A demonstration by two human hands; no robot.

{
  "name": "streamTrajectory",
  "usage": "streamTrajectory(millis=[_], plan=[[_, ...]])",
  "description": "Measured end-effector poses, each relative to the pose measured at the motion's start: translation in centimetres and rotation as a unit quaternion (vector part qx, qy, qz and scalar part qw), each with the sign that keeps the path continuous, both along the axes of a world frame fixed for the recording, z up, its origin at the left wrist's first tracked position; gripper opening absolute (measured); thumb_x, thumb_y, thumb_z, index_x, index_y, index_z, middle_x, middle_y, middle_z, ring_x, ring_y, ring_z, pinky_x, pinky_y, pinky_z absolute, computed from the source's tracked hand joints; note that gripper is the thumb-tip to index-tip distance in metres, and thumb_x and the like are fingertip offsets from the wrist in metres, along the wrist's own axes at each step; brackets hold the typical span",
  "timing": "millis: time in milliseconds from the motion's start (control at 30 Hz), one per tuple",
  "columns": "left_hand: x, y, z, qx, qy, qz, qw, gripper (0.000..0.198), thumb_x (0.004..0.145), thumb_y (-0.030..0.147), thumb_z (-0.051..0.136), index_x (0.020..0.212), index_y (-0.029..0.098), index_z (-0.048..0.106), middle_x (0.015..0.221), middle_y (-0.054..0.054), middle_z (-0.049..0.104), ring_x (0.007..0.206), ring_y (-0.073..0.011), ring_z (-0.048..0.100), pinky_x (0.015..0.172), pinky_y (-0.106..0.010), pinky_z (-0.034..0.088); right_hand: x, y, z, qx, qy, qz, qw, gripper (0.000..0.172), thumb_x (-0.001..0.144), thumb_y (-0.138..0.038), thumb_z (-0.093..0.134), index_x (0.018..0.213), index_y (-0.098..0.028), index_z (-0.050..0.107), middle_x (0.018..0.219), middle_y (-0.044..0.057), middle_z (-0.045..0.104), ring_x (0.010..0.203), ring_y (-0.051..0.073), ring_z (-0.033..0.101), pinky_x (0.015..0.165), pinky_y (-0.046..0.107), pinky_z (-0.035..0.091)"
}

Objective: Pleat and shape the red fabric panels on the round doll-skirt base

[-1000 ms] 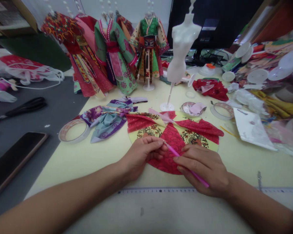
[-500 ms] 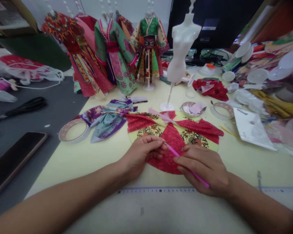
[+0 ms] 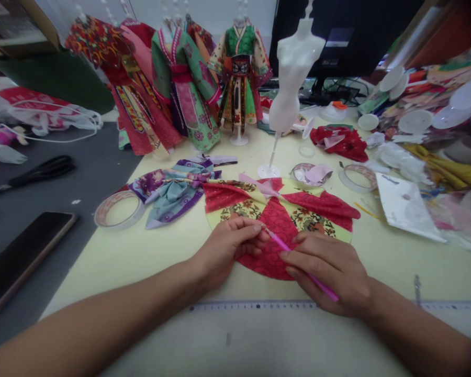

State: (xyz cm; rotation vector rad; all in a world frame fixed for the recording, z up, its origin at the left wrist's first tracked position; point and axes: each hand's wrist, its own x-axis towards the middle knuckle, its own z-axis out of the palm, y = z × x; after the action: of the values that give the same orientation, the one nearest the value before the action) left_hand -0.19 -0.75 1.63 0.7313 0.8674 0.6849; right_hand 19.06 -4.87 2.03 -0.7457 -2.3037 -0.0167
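Note:
My right hand (image 3: 329,272) is closed around a slim pink pen-like tool (image 3: 280,242), which slants up to the left. Its pale narrow tip meets the fingertips of my left hand (image 3: 235,246). Thumb and forefinger of that hand are pinched together; whatever is between them is too small to make out. Under both hands lies a doll-sized garment (image 3: 277,222) of red and pale yellow patterned panels, with a pink bow-like strip at its top. Behind it a white mannequin (image 3: 294,78) stands upright on a round base.
Dressed doll stands (image 3: 190,89) line the back left. A blue-purple garment (image 3: 176,191) and a tape roll (image 3: 120,210) lie left, a phone (image 3: 27,262) and scissors (image 3: 43,172) farther left. A ruler (image 3: 255,306) runs along the front. Fabric and white discs (image 3: 416,121) crowd the right.
My right hand and the pink tool have shifted very slightly to the right. My left hand keeps its pinch in about the same place.

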Motion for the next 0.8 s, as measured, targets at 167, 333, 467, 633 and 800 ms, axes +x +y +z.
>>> streamTrajectory(millis=[167,333,467,633,800], plan=[[0.03,0.04,-0.06,0.004,-0.002,-0.001,1.0,0.012,0.075,0.023,0.061,0.08,0.012,0.061,0.074,-0.003,0.064,0.063,-0.0087,0.057,0.062,-0.02,0.045,0.03,0.0,-0.01,-0.007,-0.005,-0.007,1.0,0.02,0.076,-0.009,0.056,0.096,-0.014,0.057,0.071,0.003,0.059,0.067,0.012,0.055,0.067,0.029,0.051],[0.02,0.14,-0.11,0.0,-0.002,0.001,1.0,0.012,0.075,0.022,0.062,0.081,0.012,0.061,0.073,-0.003,0.064,0.061,-0.0084,0.057,0.061,-0.02,0.046,0.03,0.02,-0.04,-0.008,-0.014,-0.009,1.0,0.02,0.076,-0.009,0.056,0.096,-0.013,0.057,0.072,0.003,0.059,0.069,0.013,0.056,0.066,0.029,0.051],[-0.01,0.11,-0.12,0.001,0.0,0.0,1.0,0.011,0.077,0.02,0.06,0.083,0.011,0.06,0.073,-0.004,0.063,0.061,-0.0083,0.057,0.061,-0.02,0.046,-0.04,0.03,-0.02,-0.016,-0.024,-0.016,0.999,0.017,0.078,-0.01,0.055,0.094,-0.014,0.058,0.071,0.003,0.058,0.069,0.013,0.056,0.063,0.028,0.05],[0.06,0.02,-0.19,0.01,0.001,-0.002,1.0,0.012,0.076,0.022,0.061,0.083,0.012,0.06,0.073,-0.003,0.063,0.06,-0.008,0.057,0.06,-0.02,0.046,-0.08,0.06,-0.03,-0.01,-0.023,-0.015,1.0,0.017,0.077,-0.01,0.055,0.094,-0.014,0.058,0.071,0.003,0.059,0.069,0.014,0.057,0.063,0.027,0.05],[0.08,0.08,-0.25,0.011,0.001,-0.007,1.0,0.013,0.075,0.023,0.062,0.083,0.013,0.06,0.073,-0.003,0.064,0.059,-0.008,0.057,0.061,-0.02,0.046,-0.13,0.08,0.02,-0.012,-0.028,-0.015,0.999,0.016,0.078,-0.011,0.054,0.094,-0.014,0.057,0.071,0.003,0.058,0.069,0.013,0.056,0.063,0.027,0.05]])
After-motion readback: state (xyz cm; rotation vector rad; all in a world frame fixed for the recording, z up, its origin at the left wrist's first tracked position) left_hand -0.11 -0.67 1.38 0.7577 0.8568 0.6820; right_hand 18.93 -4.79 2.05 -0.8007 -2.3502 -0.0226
